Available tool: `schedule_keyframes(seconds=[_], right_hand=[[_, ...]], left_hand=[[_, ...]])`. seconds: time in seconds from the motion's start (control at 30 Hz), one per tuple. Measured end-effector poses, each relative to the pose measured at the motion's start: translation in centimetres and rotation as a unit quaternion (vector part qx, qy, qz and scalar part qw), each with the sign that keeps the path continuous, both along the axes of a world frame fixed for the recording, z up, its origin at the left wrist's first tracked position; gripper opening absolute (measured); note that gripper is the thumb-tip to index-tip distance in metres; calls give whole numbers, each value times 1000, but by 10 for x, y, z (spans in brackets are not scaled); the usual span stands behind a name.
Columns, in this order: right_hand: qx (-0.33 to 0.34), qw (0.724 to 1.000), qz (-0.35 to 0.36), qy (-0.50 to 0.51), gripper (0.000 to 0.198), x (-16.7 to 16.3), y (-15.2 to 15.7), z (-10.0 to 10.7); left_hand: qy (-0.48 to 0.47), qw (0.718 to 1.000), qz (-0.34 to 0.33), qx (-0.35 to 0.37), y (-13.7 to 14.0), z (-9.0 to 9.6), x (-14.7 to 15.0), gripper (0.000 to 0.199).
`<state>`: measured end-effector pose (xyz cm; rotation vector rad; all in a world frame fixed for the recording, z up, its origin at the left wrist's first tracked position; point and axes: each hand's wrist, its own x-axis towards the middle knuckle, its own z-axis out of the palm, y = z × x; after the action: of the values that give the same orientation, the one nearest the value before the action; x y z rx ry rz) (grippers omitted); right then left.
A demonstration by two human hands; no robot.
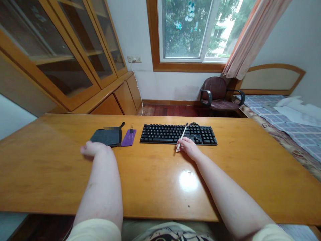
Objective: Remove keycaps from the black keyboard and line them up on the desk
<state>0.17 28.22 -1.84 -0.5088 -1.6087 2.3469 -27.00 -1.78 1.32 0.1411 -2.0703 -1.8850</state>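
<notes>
My right hand (pixel 187 146) is closed around the pale handle of a toothbrush (pixel 184 132). The dark-bristled head points up and away, over the black keyboard (pixel 160 133). The hand itself is at the keyboard's near edge. Far to the left, my left hand (pixel 93 149) is bent inward at the near edge of a dark fabric pouch (pixel 106 136) with a small loop at its corner. Its fingers are smeared and partly turned from view. Between pouch and keyboard lies a purple cloth (pixel 128 139) with a black binder clip (pixel 131 131) on it.
The wooden desk (pixel 150 180) spans the view. A coiled cable (pixel 194 124) sits at the keyboard's back edge. Beyond the desk are a glass-fronted cabinet (pixel 75 57), a maroon armchair (pixel 217 92) and a bed (pixel 283 107) on the right.
</notes>
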Motion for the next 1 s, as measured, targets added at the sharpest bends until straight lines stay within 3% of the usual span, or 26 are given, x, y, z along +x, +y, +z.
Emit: schedule_keyframes(seconds=[0.1, 0.13, 0.17, 0.23, 0.3, 0.4, 0.43, 0.5, 0.6, 0.73, 0.8, 0.87, 1.0], right_hand=[[4, 1000, 1, -1, 24, 0, 0, 0], [5, 1000, 2, 0, 24, 0, 0, 1], [7, 1000, 4, 0, 24, 0, 0, 1], [11, 1000, 3, 0, 24, 1, -1, 3], [17, 1000, 2, -1, 24, 1, -2, 4], [25, 1000, -2, -6, 24, 2, -3, 7], [26, 1000, -2, -8, 23, 2, -3, 8], [24, 1000, -1, -11, 23, 3, -4, 10], [19, 1000, 3, -12, 21, 3, -5, 11], [13, 1000, 4, -10, 22, 4, -5, 11], [15, 1000, 3, -13, 24, 4, -5, 10], [16, 1000, -1, -17, 26, 4, -5, 10], [16, 1000, -6, -22, 28, 4, -6, 10]], left_hand=[[31, 972, 230, -27, 5, 3, 10, 60], [63, 960, 269, -52, 11, 4, 14, 61], [99, 956, 264, -77, 19, 4, 19, 59], [154, 970, 156, -103, 41, 2, 29, 50], [145, 984, -14, -107, 66, -3, 41, 39], [102, 958, -224, -148, 97, -11, 63, 28], [94, 944, -263, -177, 104, -12, 70, 28], [86, 918, -290, -257, 114, -14, 82, 31], [102, 883, -250, -384, 120, -16, 90, 48], [52, 862, -235, -445, 122, -22, 85, 57], [29, 865, -254, -432, 122, -27, 79, 55], [4, 887, -266, -378, 122, -30, 73, 53], [-79, 953, -270, -116, 122, -28, 68, 50]])
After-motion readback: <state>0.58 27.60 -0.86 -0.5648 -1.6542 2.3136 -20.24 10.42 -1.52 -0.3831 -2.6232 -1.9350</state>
